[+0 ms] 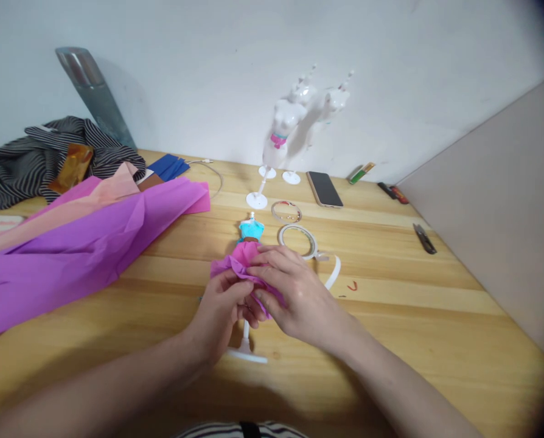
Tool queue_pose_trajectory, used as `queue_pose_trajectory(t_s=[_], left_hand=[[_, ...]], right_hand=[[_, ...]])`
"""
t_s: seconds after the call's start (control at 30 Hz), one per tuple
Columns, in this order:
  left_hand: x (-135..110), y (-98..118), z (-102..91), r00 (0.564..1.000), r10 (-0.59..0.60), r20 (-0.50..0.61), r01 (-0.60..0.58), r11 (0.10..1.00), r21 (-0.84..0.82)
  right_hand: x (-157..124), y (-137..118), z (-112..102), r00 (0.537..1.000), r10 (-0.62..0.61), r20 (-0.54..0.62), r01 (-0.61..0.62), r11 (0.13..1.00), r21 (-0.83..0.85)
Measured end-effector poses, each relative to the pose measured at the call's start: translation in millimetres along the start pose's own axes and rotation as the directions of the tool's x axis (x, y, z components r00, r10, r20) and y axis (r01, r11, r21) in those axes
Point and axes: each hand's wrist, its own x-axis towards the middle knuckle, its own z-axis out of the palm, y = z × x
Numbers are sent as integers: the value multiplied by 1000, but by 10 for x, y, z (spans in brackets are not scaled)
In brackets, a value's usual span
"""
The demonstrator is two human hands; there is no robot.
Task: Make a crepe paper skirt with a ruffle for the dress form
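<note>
A small doll dress form [251, 230] with a bright blue bodice and a brown waistband stands upright in front of me on a white stand [246, 348]. Below its waist hangs a pink and purple paper skirt [241, 261]. My left hand [224, 301] pinches the skirt's lower edge between thumb and fingers. On the right side, my right hand [294, 292] presses its fingers and thumb onto the same skirt. Both hands cover much of the skirt's lower part.
Purple paper [130, 234] and a striped cloth [20, 158] lie left. White dress forms [283, 125] stand at the wall. A tape roll [315, 246], a phone [324, 190], a glue tube [361, 173] and thread snips [424, 238] lie behind and to the right.
</note>
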Motion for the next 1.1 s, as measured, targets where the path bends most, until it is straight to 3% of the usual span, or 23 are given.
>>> queue_pose_trajectory(t_s=[0.23, 0.63, 0.8, 1.1], left_hand=[[-31, 32, -2, 997, -23, -72, 22, 1000, -16], [16, 38, 15, 998, 6, -68, -2, 999, 49], [38, 43, 34, 991, 23, -134, -14, 997, 73], [57, 0, -4, 992, 4, -128, 3, 999, 52]], right_hand=[[-9, 15, -7, 999, -6, -34, 6, 1000, 12], [6, 36, -4, 996, -11, -88, 10, 1000, -13], [79, 31, 14, 993, -24, -115, 12, 995, -104], [133, 48, 36, 984, -58, -167, 5, 954, -300]])
